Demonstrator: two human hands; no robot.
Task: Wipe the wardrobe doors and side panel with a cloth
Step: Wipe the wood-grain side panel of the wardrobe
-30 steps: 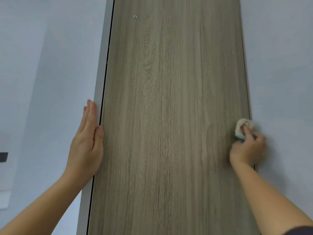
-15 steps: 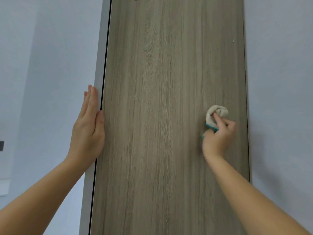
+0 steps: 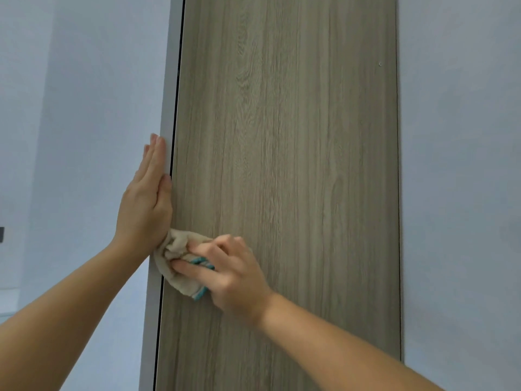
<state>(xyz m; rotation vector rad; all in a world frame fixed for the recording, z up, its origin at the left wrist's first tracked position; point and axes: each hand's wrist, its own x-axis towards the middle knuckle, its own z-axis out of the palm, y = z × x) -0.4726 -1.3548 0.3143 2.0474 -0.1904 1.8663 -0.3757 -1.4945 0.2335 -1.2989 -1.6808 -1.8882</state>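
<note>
Pressing cloth against wood-grain panel; pale wall beside.

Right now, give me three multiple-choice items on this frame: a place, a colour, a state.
1. Where on the wood-grain panel is the cloth? A) left edge B) right edge C) top
2. The cloth's trim is: A) red B) teal C) black
3. The left hand is: A) fisted B) gripping the cloth C) flat, fingers straight
Answers: 1 A: it reaches the panel's left gap. 2 B: teal stripes show by the right hand. 3 C: its fingers lie straight against the white edge.
</note>
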